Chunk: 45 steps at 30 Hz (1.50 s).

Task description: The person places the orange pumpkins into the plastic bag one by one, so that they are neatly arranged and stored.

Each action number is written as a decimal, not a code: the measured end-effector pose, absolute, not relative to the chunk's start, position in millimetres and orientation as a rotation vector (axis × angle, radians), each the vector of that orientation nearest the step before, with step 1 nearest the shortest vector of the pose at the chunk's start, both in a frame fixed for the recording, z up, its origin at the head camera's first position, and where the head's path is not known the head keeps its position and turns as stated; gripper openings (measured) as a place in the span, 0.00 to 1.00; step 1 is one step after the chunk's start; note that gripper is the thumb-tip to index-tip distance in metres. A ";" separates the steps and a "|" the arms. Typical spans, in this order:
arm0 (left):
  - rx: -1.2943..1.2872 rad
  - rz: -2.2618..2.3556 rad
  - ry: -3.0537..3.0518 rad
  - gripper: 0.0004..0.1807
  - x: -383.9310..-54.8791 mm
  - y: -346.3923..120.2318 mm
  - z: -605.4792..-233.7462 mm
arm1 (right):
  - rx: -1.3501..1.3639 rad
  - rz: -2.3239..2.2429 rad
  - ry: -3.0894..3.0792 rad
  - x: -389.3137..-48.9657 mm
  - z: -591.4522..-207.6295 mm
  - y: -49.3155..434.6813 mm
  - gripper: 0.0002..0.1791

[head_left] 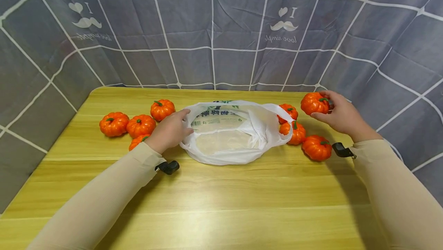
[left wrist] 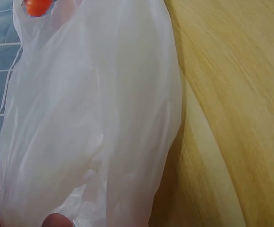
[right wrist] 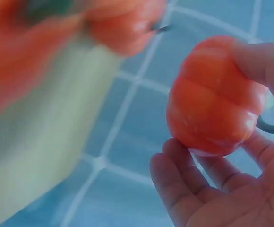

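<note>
My right hand (head_left: pixel 344 118) grips a small orange toy pumpkin (head_left: pixel 314 104) with a green stem, raised at the table's back right. In the right wrist view the thumb presses one side of that pumpkin (right wrist: pixel 215 99) and the fingers curl under the other. At the middle of the table lies a white plastic bag (head_left: pixel 225 159), its mouth spread wide and dark print showing inside. My left hand (head_left: pixel 169 131) holds the bag's left rim between thumb and fingers. The left wrist view is mostly bag (left wrist: pixel 99 104), with a thumb tip at the bottom edge.
Several pumpkins (head_left: pixel 114 124) sit left of the bag, one partly hidden by the left forearm. Three more pumpkins (head_left: pixel 316 148) stand by its right side, two partly behind the bag's handle. A grey checked curtain (head_left: pixel 194 30) hangs behind the wooden table (head_left: pixel 214 204).
</note>
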<state>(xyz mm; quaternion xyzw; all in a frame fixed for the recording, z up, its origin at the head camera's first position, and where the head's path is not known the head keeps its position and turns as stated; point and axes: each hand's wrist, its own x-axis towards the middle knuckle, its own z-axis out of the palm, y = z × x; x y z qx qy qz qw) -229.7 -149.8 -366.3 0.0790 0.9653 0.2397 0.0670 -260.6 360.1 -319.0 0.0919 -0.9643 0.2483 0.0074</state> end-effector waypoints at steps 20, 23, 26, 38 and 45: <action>0.249 0.732 2.911 0.42 -229.6 -152.2 -367.3 | 0.824 0.951 -2.857 -230.4 -284.5 201.4 0.41; 0.253 0.731 2.915 0.41 -229.5 -152.8 -368.0 | 0.905 0.963 -2.857 -234.3 -291.8 178.9 0.42; 0.259 0.738 2.918 0.41 -229.4 -153.4 -368.6 | 0.945 0.969 -2.868 -239.0 -300.4 157.3 0.42; 0.281 0.735 2.914 0.40 -231.1 -153.4 -370.0 | 0.945 0.921 -2.977 -263.3 -341.9 100.1 0.42; 0.289 0.716 2.896 0.39 -232.4 -151.9 -370.8 | 0.895 0.941 -3.038 -274.7 -358.0 86.2 0.43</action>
